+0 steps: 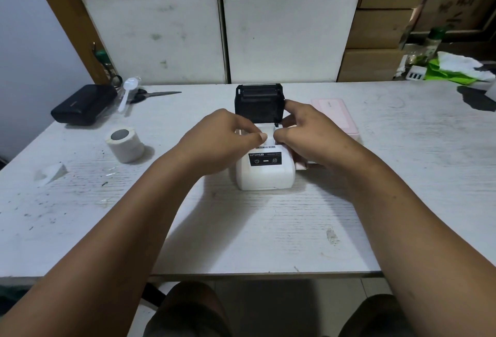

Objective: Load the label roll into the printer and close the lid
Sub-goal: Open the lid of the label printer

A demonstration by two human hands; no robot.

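Observation:
A small white label printer (pixel 265 175) stands mid-table with its black lid (pixel 259 103) raised upright at the back. A white label roll (pixel 268 131) sits in the open bay, mostly hidden by my fingers. My left hand (pixel 222 140) and my right hand (pixel 308 135) meet over the bay, thumbs and fingertips pinching the roll's white paper from both sides. A second white label roll (pixel 126 146) lies on the table to the left, untouched.
A pink printer (pixel 338 113) sits just behind my right hand. At the far left lie a black case (pixel 83 104), scissors (pixel 158 94) and a plastic spoon (pixel 127 92). White boxes (pixel 281 33) wall the table's back edge; clutter fills the far right corner.

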